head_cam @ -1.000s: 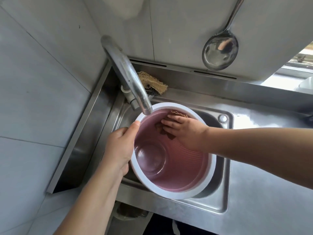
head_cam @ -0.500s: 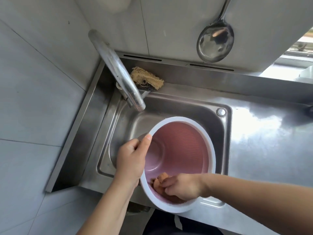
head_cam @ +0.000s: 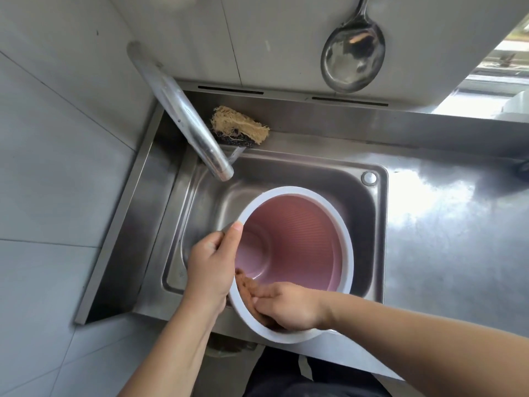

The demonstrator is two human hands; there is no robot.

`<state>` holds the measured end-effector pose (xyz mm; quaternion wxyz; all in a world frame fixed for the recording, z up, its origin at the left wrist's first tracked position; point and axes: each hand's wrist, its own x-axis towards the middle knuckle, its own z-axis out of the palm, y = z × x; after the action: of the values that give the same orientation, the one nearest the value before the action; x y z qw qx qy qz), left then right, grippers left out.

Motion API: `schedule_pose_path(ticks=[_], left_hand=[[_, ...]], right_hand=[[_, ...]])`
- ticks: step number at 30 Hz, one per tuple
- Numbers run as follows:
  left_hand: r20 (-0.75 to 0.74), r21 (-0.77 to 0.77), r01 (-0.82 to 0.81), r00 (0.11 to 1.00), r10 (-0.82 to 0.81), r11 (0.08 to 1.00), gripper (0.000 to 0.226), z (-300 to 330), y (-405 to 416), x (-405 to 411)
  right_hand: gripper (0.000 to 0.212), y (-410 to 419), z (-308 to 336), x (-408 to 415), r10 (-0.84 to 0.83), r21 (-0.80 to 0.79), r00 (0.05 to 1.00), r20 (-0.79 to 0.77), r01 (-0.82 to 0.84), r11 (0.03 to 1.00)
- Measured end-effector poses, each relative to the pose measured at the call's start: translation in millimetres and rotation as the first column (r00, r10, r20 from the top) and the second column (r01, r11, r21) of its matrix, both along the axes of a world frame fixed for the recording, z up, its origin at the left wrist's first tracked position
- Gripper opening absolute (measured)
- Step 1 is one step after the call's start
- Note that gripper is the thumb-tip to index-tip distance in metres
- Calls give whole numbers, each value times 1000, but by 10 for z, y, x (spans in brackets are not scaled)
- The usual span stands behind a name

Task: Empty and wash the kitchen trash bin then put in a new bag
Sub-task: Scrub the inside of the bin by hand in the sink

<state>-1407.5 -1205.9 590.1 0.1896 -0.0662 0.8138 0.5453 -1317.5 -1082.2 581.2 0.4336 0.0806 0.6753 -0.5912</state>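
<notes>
The right hand (head_cam: pixel 289 306) had slid its brown scrubber (head_cam: pixel 243 285) from the bin (head_cam: pixel 347 247)'s twelve o'clock wall to seven o'clock; left hand (head_cam: pixel 213 267) clenched the rim, so washing was unfinished.

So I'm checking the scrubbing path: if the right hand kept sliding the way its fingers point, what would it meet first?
Probably the left hand gripping the bin rim; the right hand points left along the near inner wall, pressing a brown scrubber. Depth is unclear.
</notes>
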Motion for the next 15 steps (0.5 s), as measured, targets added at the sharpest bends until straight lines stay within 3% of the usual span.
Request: schedule_pose_path(ticks=[2, 5, 8, 12, 15], left_hand=[[-21, -39, 29, 999, -30, 999, 55, 16, 3, 16], [-13, -38, 52, 999, -52, 998, 56, 34, 24, 55], [-11, -42, 56, 998, -57, 998, 57, 55, 46, 98], [71, 42, 17, 997, -20, 999, 73, 80, 42, 99], [104, 128, -41, 994, 28, 991, 76, 90, 15, 102]], right_hand=[[42, 98, -179, 1, 261, 224, 963, -65, -241, 944], [47, 124, -445, -57, 479, 401, 878, 0, -439, 804], [58, 103, -765, -134, 688, 585, 715, 120, -611, 533], [54, 146, -1072, -276, 679, 752, 705, 205, -558, 352], [52, 140, -1196, -350, 587, 791, 778, 224, -497, 357]])
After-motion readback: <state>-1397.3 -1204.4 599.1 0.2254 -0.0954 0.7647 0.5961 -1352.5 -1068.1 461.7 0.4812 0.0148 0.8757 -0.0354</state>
